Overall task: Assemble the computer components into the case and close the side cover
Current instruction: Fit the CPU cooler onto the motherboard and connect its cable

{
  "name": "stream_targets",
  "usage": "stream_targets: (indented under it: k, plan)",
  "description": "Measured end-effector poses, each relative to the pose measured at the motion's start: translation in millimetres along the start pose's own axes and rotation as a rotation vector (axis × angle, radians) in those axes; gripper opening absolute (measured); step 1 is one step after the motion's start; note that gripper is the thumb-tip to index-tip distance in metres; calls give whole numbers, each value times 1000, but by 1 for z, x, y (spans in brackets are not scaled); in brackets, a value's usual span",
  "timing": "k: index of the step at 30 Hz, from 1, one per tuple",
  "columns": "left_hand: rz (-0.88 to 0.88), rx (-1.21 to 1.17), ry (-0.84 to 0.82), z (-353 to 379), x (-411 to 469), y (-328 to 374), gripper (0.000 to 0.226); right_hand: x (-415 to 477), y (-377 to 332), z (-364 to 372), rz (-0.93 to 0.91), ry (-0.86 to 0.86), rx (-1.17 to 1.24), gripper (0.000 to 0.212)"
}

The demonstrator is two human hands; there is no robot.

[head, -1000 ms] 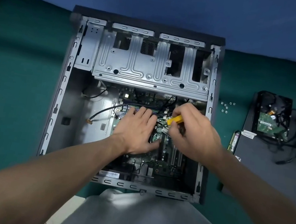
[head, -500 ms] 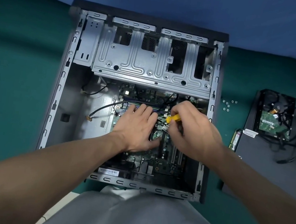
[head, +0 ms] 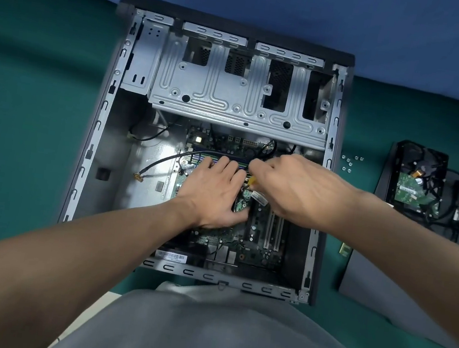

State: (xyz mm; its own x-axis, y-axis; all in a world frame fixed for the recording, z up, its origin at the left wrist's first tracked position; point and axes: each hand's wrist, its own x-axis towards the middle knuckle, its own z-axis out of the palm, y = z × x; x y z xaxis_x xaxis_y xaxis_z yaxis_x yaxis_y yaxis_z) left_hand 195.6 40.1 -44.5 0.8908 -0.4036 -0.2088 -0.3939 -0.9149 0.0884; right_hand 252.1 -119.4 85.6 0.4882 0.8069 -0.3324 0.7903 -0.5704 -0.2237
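So the computer case is lying on its side, open, on the green mat, and both hands are down on the motherboard just below the drive cage. The left hand lies flat with its fingers pretty much straight. It's pressing on the board, with the thumb against the near end of a small green card. The right hand has its fingers curled round what looks like a yellow-handled screwdriver; only a bit of yellow shows, and I can't see the tip.

The bit that matters: the card sits right in the gap between the two hands, just beside the left index finger and under the right hand's knuckles. Its long axis runs away from the person, toward the cage. The tool comes in at the card's far end, so my guess is a screw is going in there while the left hand pins the card flat. The right hand is nearer that end.

Off to the right, well apart from the case, are the hard drive, some loose screws and the side cover, so there's plenty left to do.
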Motion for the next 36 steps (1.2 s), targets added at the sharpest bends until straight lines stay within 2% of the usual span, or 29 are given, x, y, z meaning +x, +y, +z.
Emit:
stream_targets:
  k: [2, 5, 7, 10, 15, 17, 18, 21, 23, 24, 28, 32, 36]
  plan:
    - [8, -8, 23, -1, 0, 0, 69, -1, -3, 5, 106, 44, 64, 25]
    - [11, -13, 48, -2, 0, 0, 67, 0, -14, 12, 393, 142, 197, 31]
    - [11, -12, 49, -2, -1, 0, 69, 1, -24, 14, 474, 153, 120, 29]
    - [-2, 1, 5, -3, -2, 0, 74, 1, -35, 6, 386, 59, -45, 16]
    - [-2, -3, -13, -1, -1, 0, 80, 7, -33, -18, 62, -45, -279, 16]
    - [-2, 0, -13, -1, -1, 0, 81, 10, -34, -23, 10, -74, -301, 13]
    - [0, 0, -15, -1, -1, 0, 81, 11, -36, -22, 45, -67, -262, 11]
    - [14, -7, -3, -2, 0, -1, 82, 16, -37, -15, 349, -32, 10, 32]
    - [41, -36, 22, -5, -1, -2, 87, 20, -34, -13, 545, -20, 192, 33]
    - [61, -58, 42, -7, -2, -3, 90, 22, -30, -14, 581, -32, 209, 33]
    - [198, -41, 16, -12, -9, -13, 100, 19, -26, -22, 427, -182, 11, 17]
    - [225, 72, 17, -13, -12, -12, 84, 13, -25, -20, 78, -141, -390, 24]
    - [194, 93, -48, -10, -8, -9, 81, 13, -23, -13, -114, -145, -434, 27]
